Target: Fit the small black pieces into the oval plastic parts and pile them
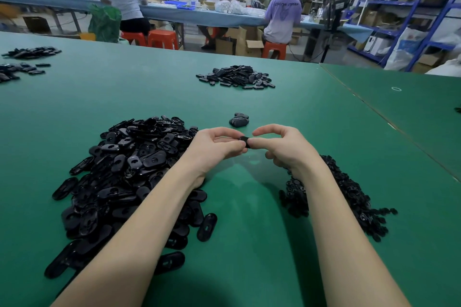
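Head view shows a black part pinched between the two hands, just above the green table and between the two near heaps. The left hand grips it from its side with thumb and curled fingers; the right hand grips the other end with thumb and forefinger, its remaining fingers curled in under the palm. Whether this is an oval part with a small piece going in, or only one of them, cannot be told, as the fingers cover most of it.

I judge the fitting step to be in hand. To do it well, hold the oval part steady in one hand with its slot facing the other, line the small piece up square to the slot, and press evenly with the thumb until it seats flush; a skewed push would likely jam or pop out.

Both wrists hover clear of the table, forearms converging from the near edge. Unfitted oval parts lie heaped to the left, the small black pieces heaped to the right under the right forearm, and a small stack of finished-looking parts sits just beyond the hands.
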Demonstrator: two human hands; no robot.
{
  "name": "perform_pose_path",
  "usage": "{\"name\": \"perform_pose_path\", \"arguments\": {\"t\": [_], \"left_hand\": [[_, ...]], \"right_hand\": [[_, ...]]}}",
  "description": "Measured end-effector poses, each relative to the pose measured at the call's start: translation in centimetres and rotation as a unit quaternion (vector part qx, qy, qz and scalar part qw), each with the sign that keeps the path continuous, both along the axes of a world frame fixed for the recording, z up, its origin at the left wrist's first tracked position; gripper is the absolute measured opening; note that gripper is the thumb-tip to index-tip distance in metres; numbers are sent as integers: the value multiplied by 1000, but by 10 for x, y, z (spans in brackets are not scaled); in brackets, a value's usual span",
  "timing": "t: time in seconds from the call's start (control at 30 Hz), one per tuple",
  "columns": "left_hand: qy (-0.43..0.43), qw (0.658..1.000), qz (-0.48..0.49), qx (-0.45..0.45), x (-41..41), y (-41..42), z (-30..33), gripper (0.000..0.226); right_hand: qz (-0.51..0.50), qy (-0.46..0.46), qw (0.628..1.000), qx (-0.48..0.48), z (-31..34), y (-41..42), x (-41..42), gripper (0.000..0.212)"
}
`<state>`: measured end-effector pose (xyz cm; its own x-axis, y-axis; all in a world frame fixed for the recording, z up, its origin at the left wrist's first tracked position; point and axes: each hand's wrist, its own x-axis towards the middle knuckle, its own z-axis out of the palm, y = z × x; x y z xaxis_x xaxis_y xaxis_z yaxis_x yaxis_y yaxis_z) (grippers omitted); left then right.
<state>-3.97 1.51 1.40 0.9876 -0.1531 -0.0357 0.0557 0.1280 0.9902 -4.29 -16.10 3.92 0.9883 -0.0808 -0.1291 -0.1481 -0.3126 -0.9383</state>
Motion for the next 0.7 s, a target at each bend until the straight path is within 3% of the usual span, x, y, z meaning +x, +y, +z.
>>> {"name": "perform_pose_path", "arguments": {"t": [0.3, 0.5, 0.7], "left_hand": [[45, 996, -42, -67, 0, 1, 8, 18], [30, 999, -11, -38, 1, 0, 2, 16], [2, 1000, 3, 6, 3, 0, 1, 17]], "right_hand": [[49, 6, 998, 27, -1, -7, -1, 18], [83, -20, 996, 2, -1, -4, -2, 13], [47, -69, 994, -68, -5, 5, 4, 12]]}}
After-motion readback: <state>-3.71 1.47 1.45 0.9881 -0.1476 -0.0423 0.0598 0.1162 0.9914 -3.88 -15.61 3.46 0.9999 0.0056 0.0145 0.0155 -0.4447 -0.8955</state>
